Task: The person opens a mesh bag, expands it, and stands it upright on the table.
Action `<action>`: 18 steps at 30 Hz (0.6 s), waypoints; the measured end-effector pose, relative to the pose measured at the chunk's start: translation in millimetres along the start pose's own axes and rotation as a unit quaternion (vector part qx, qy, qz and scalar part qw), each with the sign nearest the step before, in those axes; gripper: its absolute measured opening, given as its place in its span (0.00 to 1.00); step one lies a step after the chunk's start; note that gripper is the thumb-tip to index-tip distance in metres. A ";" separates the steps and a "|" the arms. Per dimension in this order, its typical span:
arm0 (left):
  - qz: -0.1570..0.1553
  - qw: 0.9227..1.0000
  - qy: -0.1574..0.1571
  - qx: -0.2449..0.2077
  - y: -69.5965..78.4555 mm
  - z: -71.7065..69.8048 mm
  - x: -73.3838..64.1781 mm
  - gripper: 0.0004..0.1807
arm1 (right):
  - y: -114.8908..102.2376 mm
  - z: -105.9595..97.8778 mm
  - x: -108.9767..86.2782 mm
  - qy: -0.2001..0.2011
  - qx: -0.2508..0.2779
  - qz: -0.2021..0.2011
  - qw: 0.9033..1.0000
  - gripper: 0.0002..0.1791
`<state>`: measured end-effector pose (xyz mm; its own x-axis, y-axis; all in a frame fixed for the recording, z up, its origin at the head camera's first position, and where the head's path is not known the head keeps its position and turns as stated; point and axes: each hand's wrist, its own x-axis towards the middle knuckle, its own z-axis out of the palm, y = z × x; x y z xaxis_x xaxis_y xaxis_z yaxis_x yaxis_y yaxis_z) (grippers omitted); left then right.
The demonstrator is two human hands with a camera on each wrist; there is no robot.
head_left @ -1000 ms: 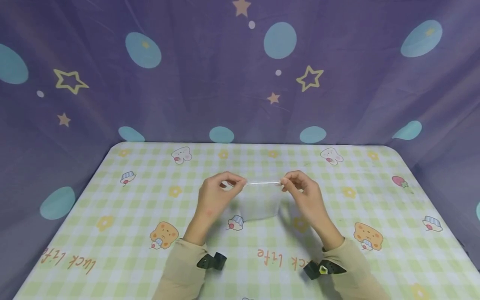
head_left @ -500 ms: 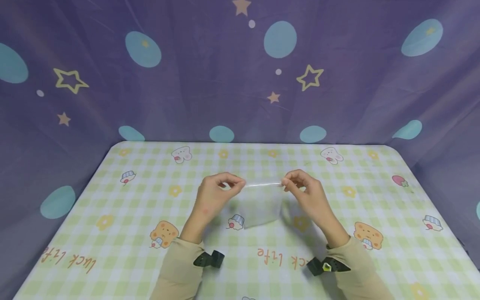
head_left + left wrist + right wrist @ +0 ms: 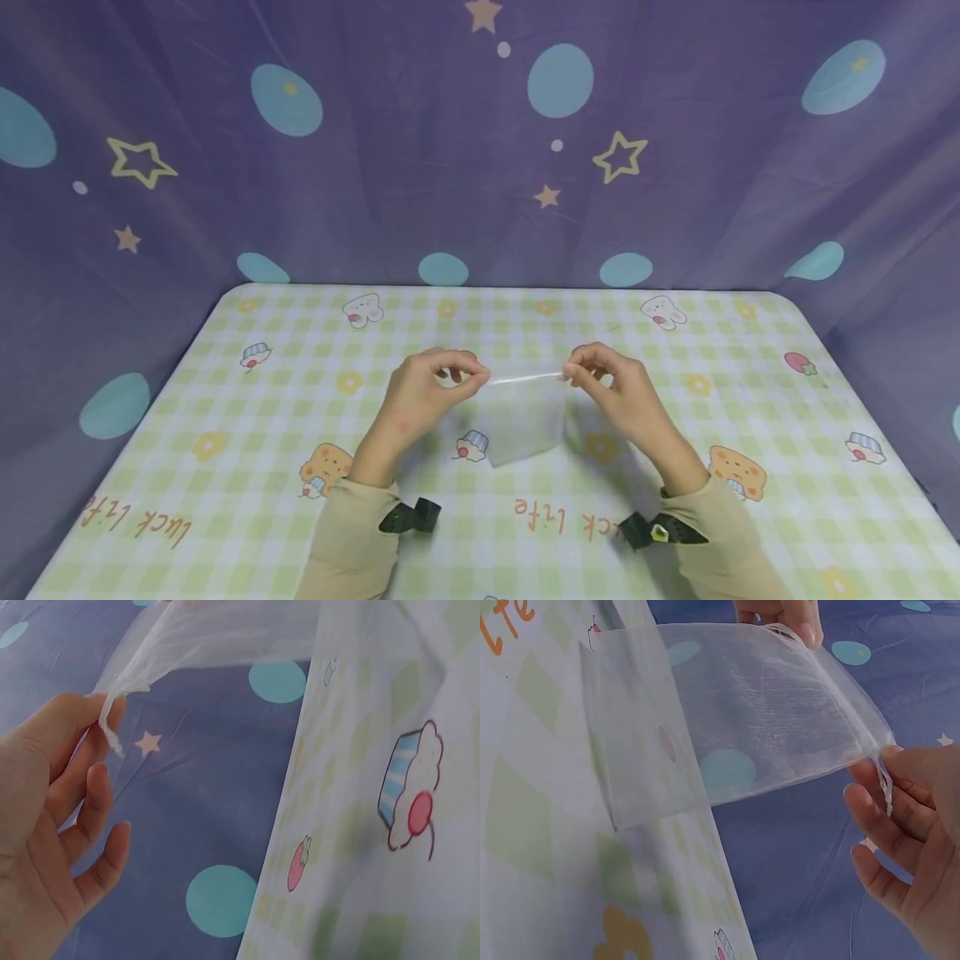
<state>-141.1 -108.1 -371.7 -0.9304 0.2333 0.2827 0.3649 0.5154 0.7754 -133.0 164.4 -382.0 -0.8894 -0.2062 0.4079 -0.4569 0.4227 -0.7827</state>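
Pouch [image 3: 757, 712], sheer white, stretched along its mouth between two pinched corners.
Your left hand [image 3: 422, 393], at its ten o'clock, grips one corner by thumb and forefinger, other fingers loosely curled; the bag body hangs toward six over checked tablecloth [image 3: 795, 433]; your right hand [image 3: 619, 393], at two o'clock, mirrors that pinch, drawcord [image 3: 889, 795] dangling. Opposed grips presumably pull the mouth taut and let the fabric drop flat.

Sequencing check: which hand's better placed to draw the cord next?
Likely the right hand, marginally: its cord end hangs across spare fingers; the cord end at the left hand dangles clear. Both hands pinch the bag by its top.
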 end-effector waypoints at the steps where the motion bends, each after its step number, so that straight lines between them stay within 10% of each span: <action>1: 0.006 1.000 0.001 0.004 -0.1 -0.1 0.1 0.02 | -0.4 -0.3 0.0 0.000 -0.002 -0.003 1.000 0.02; 18: -0.021 0.998 0.037 -0.046 6.4 26.1 1.4 0.06 | -1.2 -6.1 -1.4 0.030 0.039 0.049 0.998 0.03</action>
<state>-139.2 -82.9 -381.1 -0.9461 0.1497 0.2872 0.3238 0.4446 0.8351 -131.1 169.5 -378.8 -0.9285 -0.1124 0.3538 -0.3697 0.3677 -0.8533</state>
